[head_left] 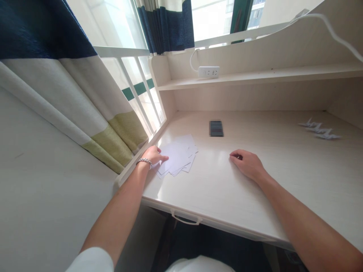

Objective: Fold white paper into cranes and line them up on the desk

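A loose, fanned pile of white paper sheets (pixel 180 156) lies on the left part of the desk. My left hand (pixel 154 155) is at the pile's left edge, thumb stretched over the top sheet and apart from the fingers; it lifts no sheet. A metal bracelet (pixel 144 161) circles that wrist. To the right of the paper, my right hand (pixel 248 163) rests on the desktop with its fingers curled in toward the thumb, and nothing shows in it. Several folded white paper cranes (pixel 321 130) stand in a row at the far right.
A dark, pixelated rectangle (pixel 216 128) lies on the desk (pixel 215 189) behind the hands. Above, a shelf (pixel 255 77) bears a white power strip (pixel 209 71) with a cable. A curtain (pixel 93 109) and white railing flank the left side; a drawer handle (pixel 185 219) juts from the front.
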The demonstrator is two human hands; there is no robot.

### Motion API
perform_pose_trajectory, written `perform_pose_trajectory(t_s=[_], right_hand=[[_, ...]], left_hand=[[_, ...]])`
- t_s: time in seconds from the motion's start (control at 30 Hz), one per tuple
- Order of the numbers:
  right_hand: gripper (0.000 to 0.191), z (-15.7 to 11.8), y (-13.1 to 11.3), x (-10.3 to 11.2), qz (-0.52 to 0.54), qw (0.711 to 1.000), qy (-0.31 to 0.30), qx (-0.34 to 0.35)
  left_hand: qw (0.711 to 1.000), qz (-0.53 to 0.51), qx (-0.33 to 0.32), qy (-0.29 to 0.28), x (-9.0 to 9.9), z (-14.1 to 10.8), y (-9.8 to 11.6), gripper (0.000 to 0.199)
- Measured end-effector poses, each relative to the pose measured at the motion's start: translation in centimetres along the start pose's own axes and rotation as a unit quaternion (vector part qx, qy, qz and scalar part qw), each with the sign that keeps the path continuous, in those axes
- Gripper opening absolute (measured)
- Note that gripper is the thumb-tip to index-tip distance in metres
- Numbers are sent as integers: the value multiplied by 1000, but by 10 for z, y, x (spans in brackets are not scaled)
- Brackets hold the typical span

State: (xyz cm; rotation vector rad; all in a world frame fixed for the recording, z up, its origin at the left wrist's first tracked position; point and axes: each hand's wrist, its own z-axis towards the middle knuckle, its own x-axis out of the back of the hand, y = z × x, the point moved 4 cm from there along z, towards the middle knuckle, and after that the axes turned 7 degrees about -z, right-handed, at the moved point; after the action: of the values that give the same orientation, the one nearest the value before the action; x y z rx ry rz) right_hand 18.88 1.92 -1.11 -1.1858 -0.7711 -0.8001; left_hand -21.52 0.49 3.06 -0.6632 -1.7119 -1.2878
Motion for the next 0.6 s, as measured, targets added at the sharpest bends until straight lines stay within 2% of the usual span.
perform_pose_trajectory(t_s=[0.2,0.4,0.53,0.6], right_hand=[[20,1,0,0,-3,1000,2,0],[20,1,0,0,-3,1000,-1,-2],[21,0,0,0,1,1000,2,0],[21,1,0,0,2,1000,3,4]], left_hand=[[1000,-5,-1,9,-1,0,-1,60],[1000,8,-14,2,-1,0,0,49],[1000,18,-4,-15,-1,4,1,47],[1000,16,-1,-6,-1,4,2,49]])
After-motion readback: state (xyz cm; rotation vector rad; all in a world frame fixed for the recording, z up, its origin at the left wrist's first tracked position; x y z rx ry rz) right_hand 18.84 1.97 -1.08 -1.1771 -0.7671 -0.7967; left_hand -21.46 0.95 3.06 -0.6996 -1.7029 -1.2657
